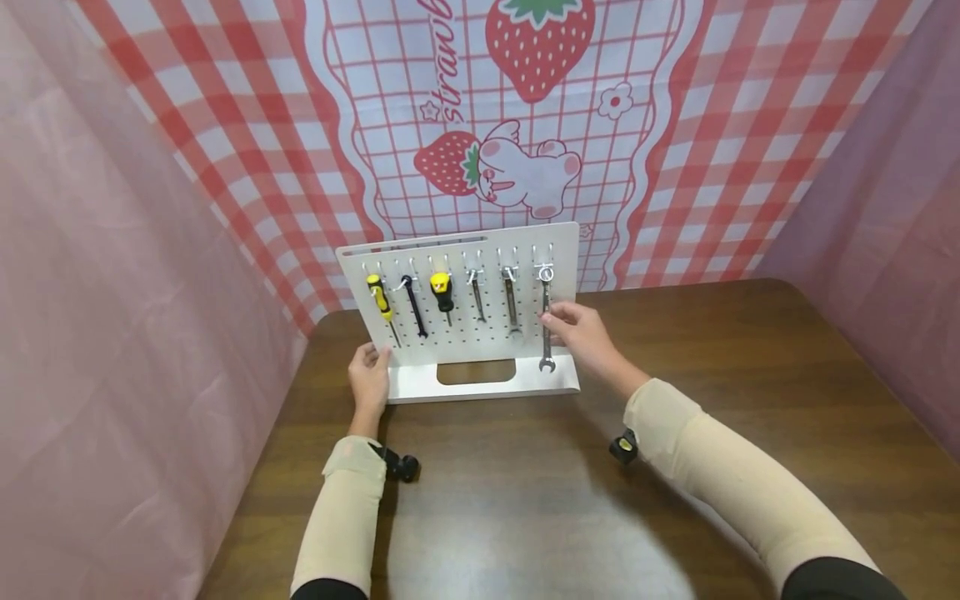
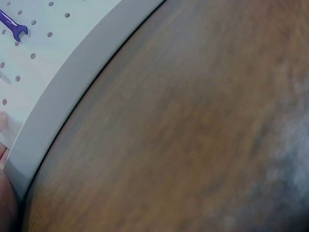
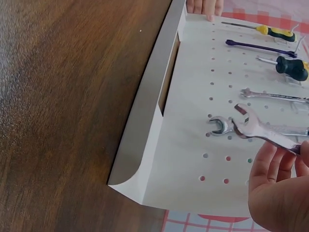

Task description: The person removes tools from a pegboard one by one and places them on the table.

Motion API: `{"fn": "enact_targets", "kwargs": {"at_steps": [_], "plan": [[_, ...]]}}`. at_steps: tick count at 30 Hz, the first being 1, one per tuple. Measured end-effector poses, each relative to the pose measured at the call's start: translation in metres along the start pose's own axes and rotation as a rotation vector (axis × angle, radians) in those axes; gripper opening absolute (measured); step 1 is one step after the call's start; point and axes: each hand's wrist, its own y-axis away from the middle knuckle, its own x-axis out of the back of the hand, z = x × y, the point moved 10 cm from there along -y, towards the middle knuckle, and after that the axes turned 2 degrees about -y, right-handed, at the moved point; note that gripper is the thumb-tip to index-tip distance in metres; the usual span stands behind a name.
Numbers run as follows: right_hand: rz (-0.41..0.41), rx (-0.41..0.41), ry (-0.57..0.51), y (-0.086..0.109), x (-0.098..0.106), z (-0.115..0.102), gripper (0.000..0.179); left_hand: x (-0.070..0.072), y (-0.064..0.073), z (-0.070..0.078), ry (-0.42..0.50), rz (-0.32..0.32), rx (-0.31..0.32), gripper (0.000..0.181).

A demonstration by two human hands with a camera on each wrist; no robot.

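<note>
A white pegboard (image 1: pixel 491 333) stands on the table, leaning back, with a row of tools on its hooks. At its lower left edge my left hand (image 1: pixel 369 382) grips the board, fingertips (image 3: pixel 208 7) showing over the rim in the right wrist view. My right hand (image 1: pixel 588 337) pinches the shaft of a silver combination wrench (image 1: pixel 547 325), whose ring end is at the rightmost hook. In the right wrist view its open jaw end tilts out from the board, overlapping a second silver wrench (image 3: pixel 221 125).
Left to right hang a thin yellow-black screwdriver (image 1: pixel 380 298), a dark wrench (image 1: pixel 414 307), a stubby yellow-black screwdriver (image 1: pixel 442 292), a small silver wrench (image 1: pixel 477 296) and the second silver wrench. A checked strawberry cloth (image 1: pixel 262 167) hangs behind the wooden table (image 1: pixel 510 483).
</note>
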Motion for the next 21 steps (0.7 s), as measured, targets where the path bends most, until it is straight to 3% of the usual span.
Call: {"fn": "enact_targets", "kwargs": {"at_steps": [21], "plan": [[-0.041, 0.049, 0.091, 0.023, 0.003, -0.021, 0.027, 0.000, -0.001, -0.003, -0.020, -0.007, 0.019, 0.035]]}}
